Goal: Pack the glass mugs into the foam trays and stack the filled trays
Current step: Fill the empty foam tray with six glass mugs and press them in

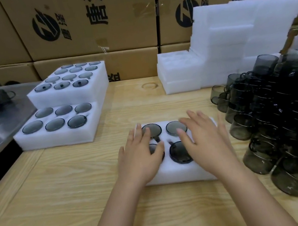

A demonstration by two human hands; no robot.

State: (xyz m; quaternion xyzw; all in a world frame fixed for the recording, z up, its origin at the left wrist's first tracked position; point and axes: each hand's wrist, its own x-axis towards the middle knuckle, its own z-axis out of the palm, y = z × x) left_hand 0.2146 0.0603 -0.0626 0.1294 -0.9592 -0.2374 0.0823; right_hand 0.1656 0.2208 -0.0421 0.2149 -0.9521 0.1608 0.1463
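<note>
White foam tray [180, 171], rectangular, long axis left-right, lies mid wooden table [58, 188]. Smoky glass mugs [179, 152] stand vertical in its round wells. Left hand [141, 154] and right hand [204, 139] rest flat on top, fingers straight and spread. Loose mugs [284, 118] heaped at right.

Front foam tray [180, 173]: white, flat on desk [58, 188], centre-front, long side twd viewer. Smoky-grey glass mugs [180, 152] sit in its round wells, 2 rows; 3 dark discs show clearly, a 4th mostly hidden, handles tucked in slots btwn rows. Left: filled tray [56, 137] w/ 6 mugs, 2 rows of 3, flush w/ foam top. Just behind it, touching, a taller filled stack [69, 95], top showing 4 rows of 3. Back centre-right: empty trays [179, 75] stacked, wells up, against bigger foam pile [249, 31]. Right edge: loose mug heap [284, 118], dark translucent, mostly on sides, piled high.
</note>
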